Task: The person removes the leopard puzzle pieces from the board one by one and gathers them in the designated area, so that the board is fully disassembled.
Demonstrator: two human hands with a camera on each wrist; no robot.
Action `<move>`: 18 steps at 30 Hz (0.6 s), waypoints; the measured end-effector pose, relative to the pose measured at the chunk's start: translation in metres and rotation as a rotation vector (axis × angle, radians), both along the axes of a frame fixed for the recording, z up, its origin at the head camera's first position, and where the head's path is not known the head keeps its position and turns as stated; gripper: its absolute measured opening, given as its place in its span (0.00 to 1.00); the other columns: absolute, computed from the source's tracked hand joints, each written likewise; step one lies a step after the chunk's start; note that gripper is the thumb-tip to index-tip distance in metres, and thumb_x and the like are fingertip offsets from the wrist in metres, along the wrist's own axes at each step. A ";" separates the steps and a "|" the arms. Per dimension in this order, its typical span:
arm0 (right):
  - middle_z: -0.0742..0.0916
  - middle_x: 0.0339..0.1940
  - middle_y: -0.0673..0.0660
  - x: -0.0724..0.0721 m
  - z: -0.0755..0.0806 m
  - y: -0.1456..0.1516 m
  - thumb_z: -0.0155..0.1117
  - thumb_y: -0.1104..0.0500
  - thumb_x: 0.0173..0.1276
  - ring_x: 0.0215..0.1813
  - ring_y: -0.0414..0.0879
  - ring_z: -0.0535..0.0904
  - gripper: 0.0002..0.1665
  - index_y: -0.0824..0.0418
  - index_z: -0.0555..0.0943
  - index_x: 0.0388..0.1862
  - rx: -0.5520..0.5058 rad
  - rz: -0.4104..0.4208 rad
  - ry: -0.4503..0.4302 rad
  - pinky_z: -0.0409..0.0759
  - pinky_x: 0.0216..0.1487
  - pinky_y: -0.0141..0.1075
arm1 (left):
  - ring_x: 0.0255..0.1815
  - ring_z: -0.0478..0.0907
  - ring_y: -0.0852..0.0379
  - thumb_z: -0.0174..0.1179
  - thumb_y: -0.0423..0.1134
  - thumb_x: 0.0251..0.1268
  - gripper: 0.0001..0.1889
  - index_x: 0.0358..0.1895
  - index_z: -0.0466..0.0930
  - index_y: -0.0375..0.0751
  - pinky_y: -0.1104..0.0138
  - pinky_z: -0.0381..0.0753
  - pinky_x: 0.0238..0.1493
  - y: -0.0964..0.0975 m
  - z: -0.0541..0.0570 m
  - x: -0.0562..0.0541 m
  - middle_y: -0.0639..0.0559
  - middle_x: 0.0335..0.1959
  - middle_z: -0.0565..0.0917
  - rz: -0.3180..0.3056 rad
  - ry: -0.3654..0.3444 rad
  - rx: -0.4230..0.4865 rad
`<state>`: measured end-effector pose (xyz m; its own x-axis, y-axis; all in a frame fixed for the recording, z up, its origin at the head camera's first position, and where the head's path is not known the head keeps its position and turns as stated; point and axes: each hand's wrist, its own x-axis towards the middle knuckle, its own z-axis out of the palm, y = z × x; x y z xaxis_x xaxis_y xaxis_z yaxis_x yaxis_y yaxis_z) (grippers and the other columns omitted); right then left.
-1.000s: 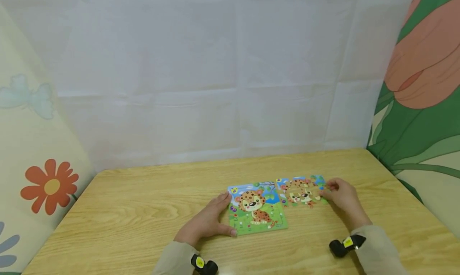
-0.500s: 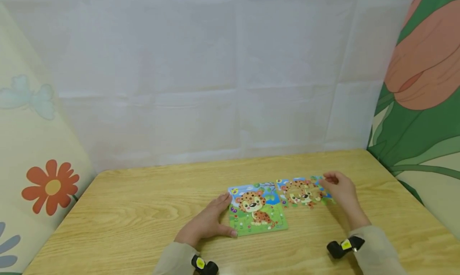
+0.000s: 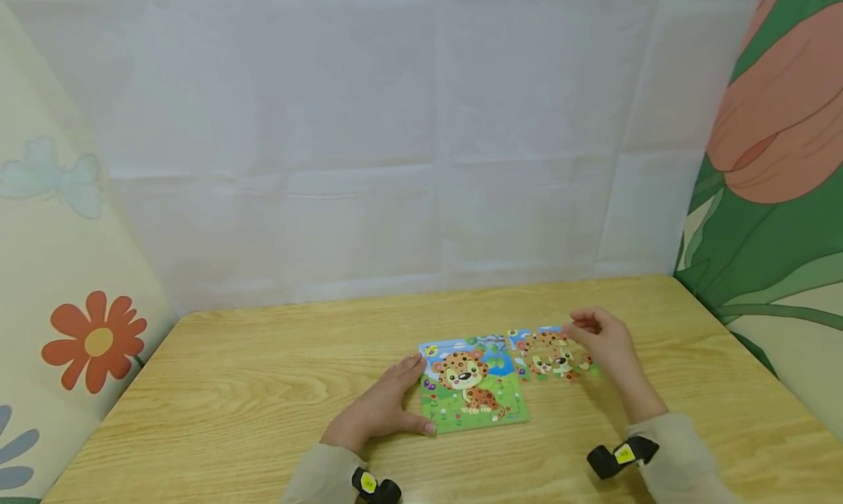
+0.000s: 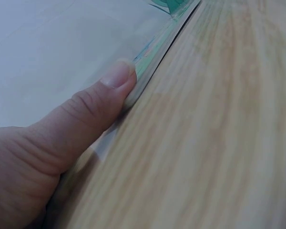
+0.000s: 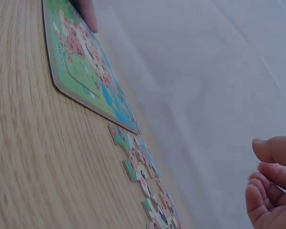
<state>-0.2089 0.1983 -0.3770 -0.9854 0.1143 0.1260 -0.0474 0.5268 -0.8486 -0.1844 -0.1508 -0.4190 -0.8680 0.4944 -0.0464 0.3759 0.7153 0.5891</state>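
- Resting on the wooden table [image 3: 263, 372], the left hand [image 3: 378, 409] lay flat w/ fingers straight against the left edge of the puzzle board [image 3: 470, 383]; thumb touched the board's near-left corner.
- Left wrist view: thumb [image 4: 93, 105] pressed along the board's thin edge [image 4: 155, 52], not curled round it.
- Puzzle board showed a spotted leopard cub on green grass; it sat flat, approx mid-table, slightly right of centre.
- Loose puzzle pieces [image 3: 549, 352] lay just right of the board, joined in a cluster, flat on the table.
- Right hand [image 3: 602, 343] hovered over the right end of the pieces, fingers loosely curled; right wrist view showed fingertips [image 5: 271, 150] off the table & holding nothing.
- Wrist cams: black straps on both beige sleeves [image 3: 678, 453] at near edge.
- White cloth backdrop [image 3: 395, 145] at far side; flower-print panels left & right.
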 end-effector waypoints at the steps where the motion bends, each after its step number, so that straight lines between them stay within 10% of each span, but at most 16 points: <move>1: 0.81 0.43 0.62 0.001 0.001 -0.002 0.61 0.57 0.64 0.43 0.47 0.75 0.22 0.70 0.73 0.53 -0.004 0.006 -0.002 0.76 0.38 0.28 | 0.74 0.42 0.42 0.71 0.58 0.38 0.57 0.71 0.51 0.35 0.48 0.45 0.72 0.000 0.000 0.000 0.43 0.74 0.48 0.001 -0.002 0.003; 18: 0.81 0.39 0.59 0.008 0.003 -0.047 0.64 0.60 0.62 0.38 0.42 0.76 0.19 0.69 0.75 0.49 -0.145 0.199 0.005 0.80 0.38 0.33 | 0.74 0.43 0.41 0.71 0.56 0.38 0.57 0.71 0.51 0.33 0.48 0.44 0.72 0.000 -0.001 0.000 0.41 0.74 0.49 0.000 0.017 0.007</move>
